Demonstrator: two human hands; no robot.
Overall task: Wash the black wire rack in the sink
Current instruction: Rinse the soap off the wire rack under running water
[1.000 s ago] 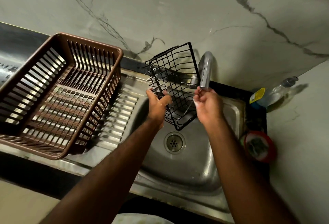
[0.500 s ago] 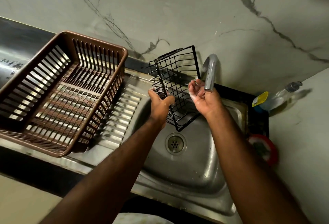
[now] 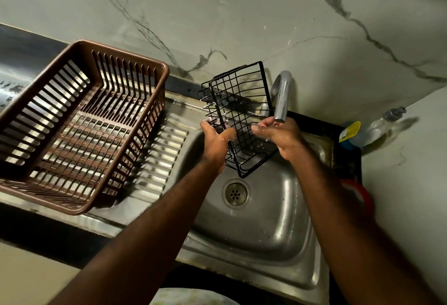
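The black wire rack (image 3: 238, 111) is held tilted on edge over the steel sink (image 3: 266, 227), its lower corner just above the drain (image 3: 235, 193). My left hand (image 3: 216, 143) grips the rack's left side, thumb on the front wires. My right hand (image 3: 283, 137) is cupped right under the outlet of the chrome tap (image 3: 281, 96), with relaxed fingers reaching toward the rack's right side. Water drops show around that hand. I cannot tell whether its fingertips touch the wires.
A brown plastic dish basket (image 3: 121, 50) sits on the ribbed drainboard (image 3: 159, 159) at the left. A clear soap bottle with a yellow label (image 3: 370, 128) lies at the back right corner, and a red-rimmed round object (image 3: 360, 198) sits below it. The marble wall stands behind.
My right hand left the rack's right edge, rose to the tap and now sits cupped under its outlet. My left hand keeps hold of the rack, which has barely moved.
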